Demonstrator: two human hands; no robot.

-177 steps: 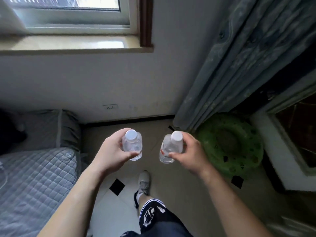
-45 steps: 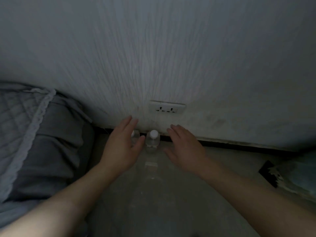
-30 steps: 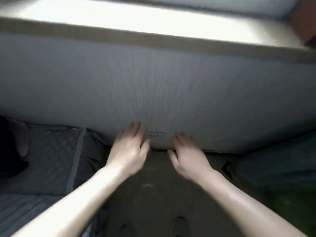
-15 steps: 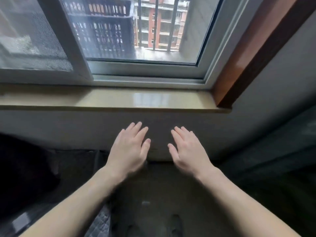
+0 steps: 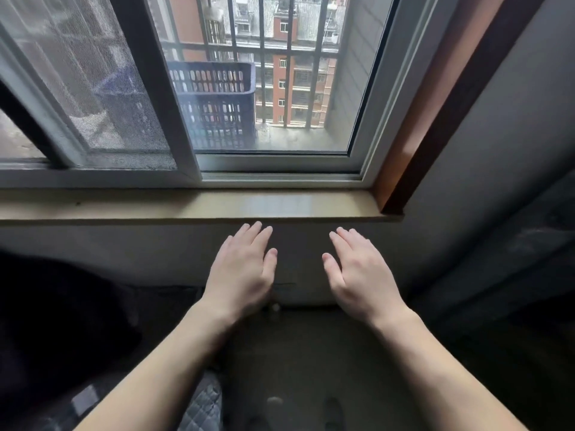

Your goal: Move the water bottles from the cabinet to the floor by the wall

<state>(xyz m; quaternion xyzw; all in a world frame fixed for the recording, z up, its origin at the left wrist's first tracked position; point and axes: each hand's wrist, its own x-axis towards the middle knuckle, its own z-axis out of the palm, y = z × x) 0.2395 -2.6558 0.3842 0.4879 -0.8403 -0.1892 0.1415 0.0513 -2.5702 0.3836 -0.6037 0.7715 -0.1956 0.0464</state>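
The left hand hovers palm down in front of the wall below the window sill. Its fingers are straight and close together, the thumb a little apart, and it holds nothing. Just below it, at the dark foot of the wall, a small pale round spot may be the cap of one of the water bottles. The bottles themselves cannot be made out in the shadow, and no cabinet is in view. The right hand hovers level with the left and apart from it, fingers likewise straight and loosely together, empty.

Going by the task, such bottles are probably thin-walled plastic: smooth, yielding under a hard squeeze, weighty if full, and easy to tip on a narrow base. The mid-body, or the neck under the cap, looks the surest hold.

A dark mass fills the left edge, with a quilted cover low beside the left forearm; it narrows the floor strip on that side. Above are a mesh screen, a blue plastic crate outside behind bars, then wooden trim and a dark curtain crowding the right.
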